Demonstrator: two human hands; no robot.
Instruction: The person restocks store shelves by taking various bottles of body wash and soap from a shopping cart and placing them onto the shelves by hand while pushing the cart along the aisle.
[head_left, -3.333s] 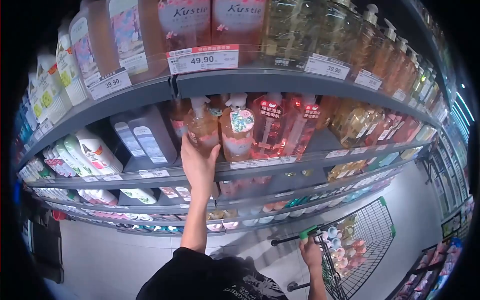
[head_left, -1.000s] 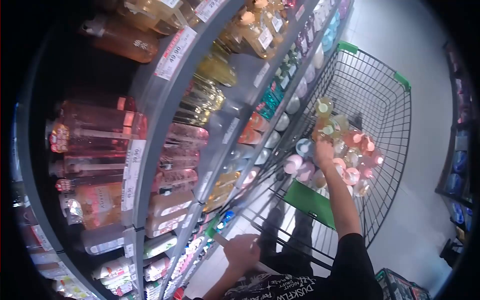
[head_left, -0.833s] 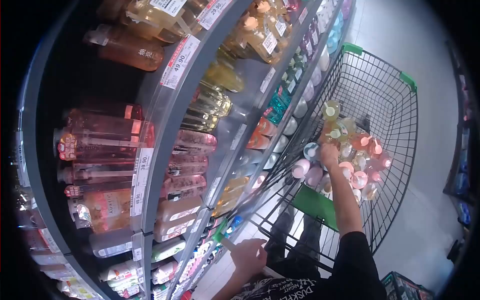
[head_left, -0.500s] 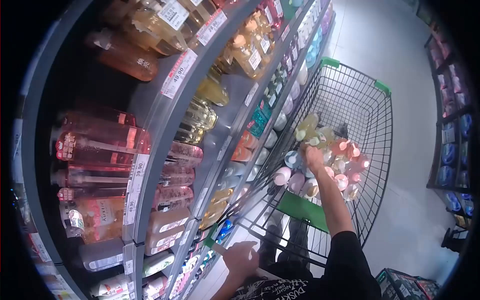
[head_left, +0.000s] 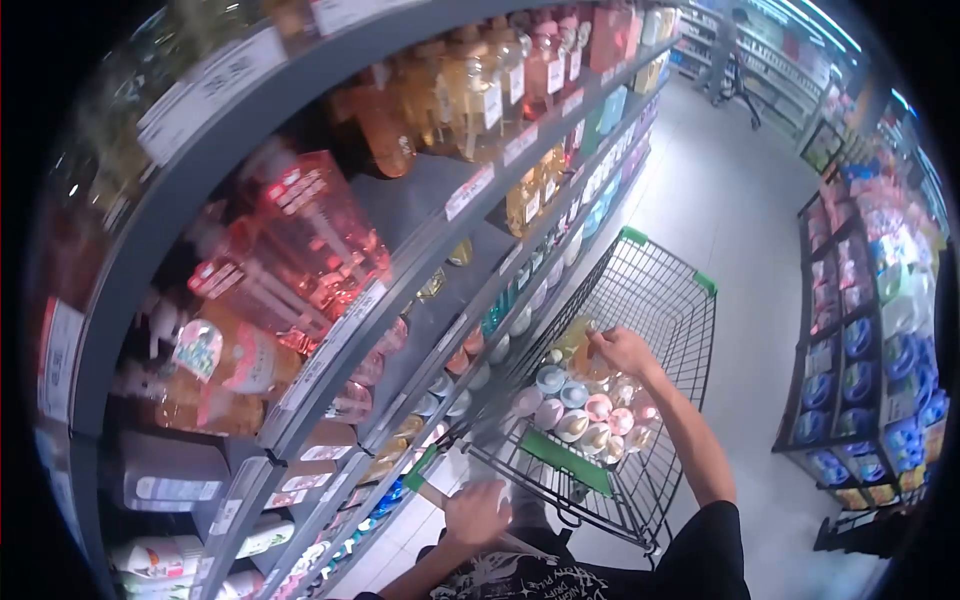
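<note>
My left hand (head_left: 478, 514) is closed around the shopping cart's handle (head_left: 432, 492). Inside the wire cart (head_left: 655, 285), my right hand (head_left: 618, 354) reaches over the far side of a cluster of bottles. Its fingers are bent around the top of an amber-yellow bottle (head_left: 592, 368), whose lower part is hidden among the others. A yellow bottle (head_left: 572, 338) stands just left of the fingers. Closer to me are several upright bottles with pale caps: blue caps (head_left: 550, 379), pink caps (head_left: 598, 407) and cream caps (head_left: 595, 438). My right forearm covers some bottles at the right.
Tall shelves on the left hold pink pump bottles (head_left: 320, 235), amber bottles (head_left: 475, 95) and price tags (head_left: 470, 192). A display rack (head_left: 845, 370) with blue and pink packages stands right of the cart. Pale floor (head_left: 715, 170) runs ahead between them.
The view has tilted up, showing more of the aisle and right rack. My right hand has shifted within the cart and is now around an amber-yellow bottle. My left hand stays on the handle.
</note>
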